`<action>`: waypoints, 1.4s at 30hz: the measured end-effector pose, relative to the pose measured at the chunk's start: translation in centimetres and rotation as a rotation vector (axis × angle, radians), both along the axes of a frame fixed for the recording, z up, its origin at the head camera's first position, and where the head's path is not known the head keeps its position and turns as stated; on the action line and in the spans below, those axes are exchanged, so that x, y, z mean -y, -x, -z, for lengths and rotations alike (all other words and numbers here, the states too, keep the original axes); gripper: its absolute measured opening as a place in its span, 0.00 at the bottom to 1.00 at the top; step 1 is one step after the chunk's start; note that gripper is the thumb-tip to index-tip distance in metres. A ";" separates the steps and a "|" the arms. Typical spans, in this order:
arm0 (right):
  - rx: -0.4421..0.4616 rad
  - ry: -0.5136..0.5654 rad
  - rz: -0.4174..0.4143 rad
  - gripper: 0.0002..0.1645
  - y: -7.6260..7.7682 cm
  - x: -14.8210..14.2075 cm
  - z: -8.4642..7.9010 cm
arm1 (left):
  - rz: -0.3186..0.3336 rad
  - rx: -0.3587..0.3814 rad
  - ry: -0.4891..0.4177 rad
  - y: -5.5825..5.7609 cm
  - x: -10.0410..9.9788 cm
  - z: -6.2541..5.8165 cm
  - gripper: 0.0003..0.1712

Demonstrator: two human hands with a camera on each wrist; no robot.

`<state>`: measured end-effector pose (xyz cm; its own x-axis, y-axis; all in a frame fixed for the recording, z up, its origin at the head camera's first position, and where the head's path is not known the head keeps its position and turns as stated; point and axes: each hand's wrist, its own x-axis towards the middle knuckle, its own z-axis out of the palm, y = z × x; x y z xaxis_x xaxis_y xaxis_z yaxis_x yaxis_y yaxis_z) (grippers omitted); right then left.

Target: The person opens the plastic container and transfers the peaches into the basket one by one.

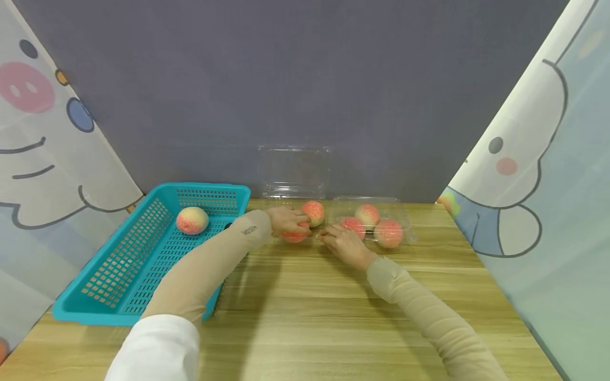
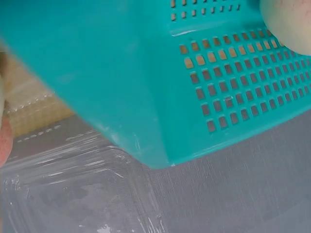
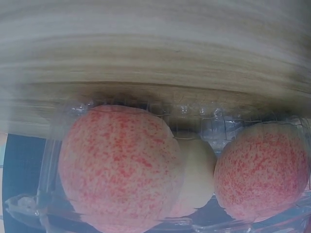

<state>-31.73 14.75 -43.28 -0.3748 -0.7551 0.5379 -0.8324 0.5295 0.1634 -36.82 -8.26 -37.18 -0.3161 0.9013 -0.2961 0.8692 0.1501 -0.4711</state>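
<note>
My left hand (image 1: 287,220) is over the left clear plastic box (image 1: 281,203), its fingers curled round a pink peach (image 1: 294,237) at the box's front. Behind that one, another peach (image 1: 313,213) sits in the same box, whose clear lid (image 1: 294,169) stands raised. My right hand (image 1: 349,246) has its fingertips by the front right corner of this box, in front of the second clear box (image 1: 405,222). Three peaches lie in the second box, one of them (image 3: 121,167) large in the right wrist view. Neither wrist view shows clearly what the fingers touch.
A turquoise perforated basket (image 1: 102,316) stands at the left with one peach (image 1: 193,220) in it. The left forearm passes over its right side. A grey panel (image 1: 305,79) rises behind the wooden table (image 1: 305,328); printed curtains (image 1: 538,159) flank both sides.
</note>
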 end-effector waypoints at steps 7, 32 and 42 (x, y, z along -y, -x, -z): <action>0.013 -0.009 0.005 0.14 0.0 0.0 -0.2 | 0.118 -0.127 0.053 0.3 0.2 0.5 0.45; 0.007 0.009 -0.006 0.13 0.3 0.1 -0.2 | 0.044 -0.100 0.090 0.7 0.4 0.8 0.45; -0.005 0.004 0.000 0.12 0.2 0.3 -0.2 | 0.050 -0.124 0.110 0.7 0.5 0.8 0.45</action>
<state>-31.89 14.49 -43.07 -0.3722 -0.7530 0.5426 -0.8315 0.5302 0.1656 -37.50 -8.77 -37.96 -0.3120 0.8810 -0.3557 0.8087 0.0497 -0.5861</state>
